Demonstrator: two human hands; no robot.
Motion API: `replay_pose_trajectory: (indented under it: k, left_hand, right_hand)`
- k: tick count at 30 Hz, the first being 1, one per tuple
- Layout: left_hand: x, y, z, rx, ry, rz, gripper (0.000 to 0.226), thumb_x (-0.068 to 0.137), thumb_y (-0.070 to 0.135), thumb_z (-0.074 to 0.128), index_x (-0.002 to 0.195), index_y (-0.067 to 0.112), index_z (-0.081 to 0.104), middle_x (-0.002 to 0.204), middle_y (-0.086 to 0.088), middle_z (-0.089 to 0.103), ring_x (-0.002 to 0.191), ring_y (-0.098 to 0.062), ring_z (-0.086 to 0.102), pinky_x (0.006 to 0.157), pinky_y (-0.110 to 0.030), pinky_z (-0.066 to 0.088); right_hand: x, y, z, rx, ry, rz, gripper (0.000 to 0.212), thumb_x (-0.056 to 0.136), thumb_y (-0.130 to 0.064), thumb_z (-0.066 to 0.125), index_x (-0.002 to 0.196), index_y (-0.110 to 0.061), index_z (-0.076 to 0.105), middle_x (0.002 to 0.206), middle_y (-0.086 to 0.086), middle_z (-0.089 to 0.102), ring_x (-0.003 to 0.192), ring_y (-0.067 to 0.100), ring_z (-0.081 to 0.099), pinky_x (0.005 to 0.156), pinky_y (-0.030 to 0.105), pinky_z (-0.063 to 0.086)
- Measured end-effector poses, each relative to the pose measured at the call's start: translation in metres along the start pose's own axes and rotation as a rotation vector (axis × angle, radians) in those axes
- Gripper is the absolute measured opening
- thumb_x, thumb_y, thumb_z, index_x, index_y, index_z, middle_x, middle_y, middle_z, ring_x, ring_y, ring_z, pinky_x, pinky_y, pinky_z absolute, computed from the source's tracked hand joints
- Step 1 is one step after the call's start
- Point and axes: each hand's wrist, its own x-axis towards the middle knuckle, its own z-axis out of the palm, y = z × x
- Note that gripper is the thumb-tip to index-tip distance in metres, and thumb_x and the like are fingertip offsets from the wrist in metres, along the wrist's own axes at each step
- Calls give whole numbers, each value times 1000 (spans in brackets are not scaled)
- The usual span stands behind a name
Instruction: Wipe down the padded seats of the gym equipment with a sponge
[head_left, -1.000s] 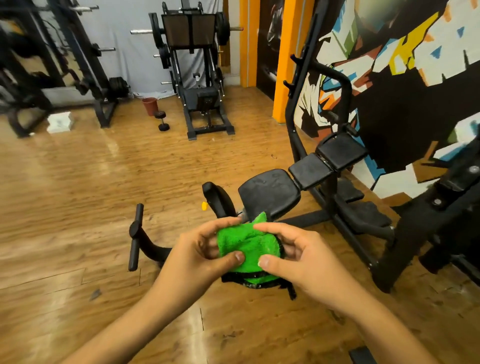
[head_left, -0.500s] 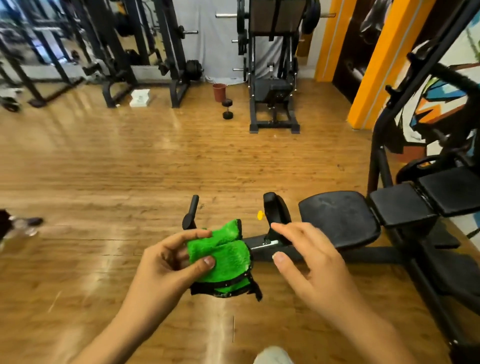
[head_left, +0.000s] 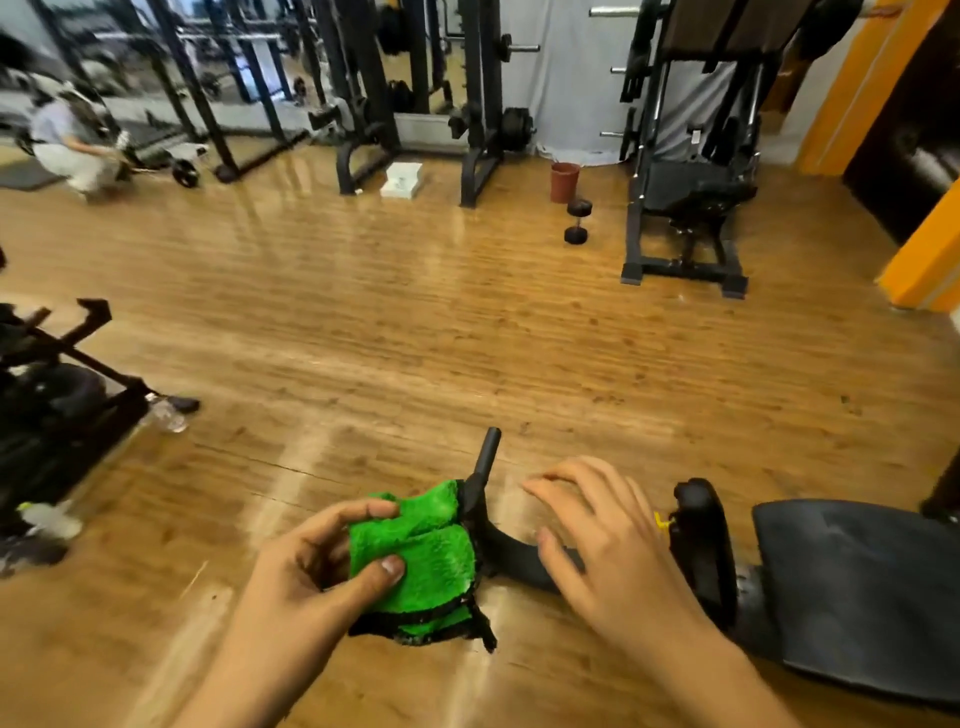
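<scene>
The left hand (head_left: 311, 577) pinches the green sponge (head_left: 421, 561) between thumb and fingers, its grip closed on it. The right hand (head_left: 608, 551) hovers just beside the sponge, fingers loosely spread, holding nothing. The padded seat (head_left: 857, 587) lies to the right, beyond the right hand and the black roller pad (head_left: 701, 545), its length running rightward. The right hand is nearer, so the sponge likely has to cross over.

open wood floor (head_left: 467, 322) ahead, padded seat (head_left: 857, 587) right
</scene>
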Motion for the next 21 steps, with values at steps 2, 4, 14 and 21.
replay_pose_trajectory:
  k: [2, 4, 14, 21]
  left_hand:
    - [47, -6, -32, -12, 1, -18, 30, 76, -16, 68, 100, 3, 69, 86, -15, 77, 73, -11, 70, 61, -20, 56]
    - [93, -11, -61, -11, -28, -39, 30, 76, -14, 69, 101, 3, 69, 87, -15, 77, 74, -11, 70, 62, -20, 56]
    - [360, 6, -198, 34, -193, -76, 34, 83, -18, 67, 106, 8, 69, 93, -15, 77, 86, -18, 73, 72, -25, 60]
    - [561, 35, -212, 36, -317, -50, 34, 86, -14, 65, 110, 9, 67, 95, -12, 78, 85, -16, 73, 72, -24, 61]
  right_hand:
    - [42, 2, 37, -30, -9, 3, 38, 96, -33, 51, 133, -30, 56, 130, -6, 53, 129, 20, 47, 106, 47, 44]
    - [82, 0, 71, -54, -5, 33, 39, 94, -31, 54, 133, -30, 56, 133, -5, 53, 132, 23, 46, 110, 53, 41]
    - [292, -4, 184, -206, 140, 281, 54, 84, -18, 80, 132, -26, 57, 139, 6, 54, 140, 33, 42, 115, 69, 28]
    - [433, 41, 223, -283, 210, 359, 52, 84, -17, 78, 134, -22, 61, 140, 10, 53, 142, 35, 38, 118, 68, 19]
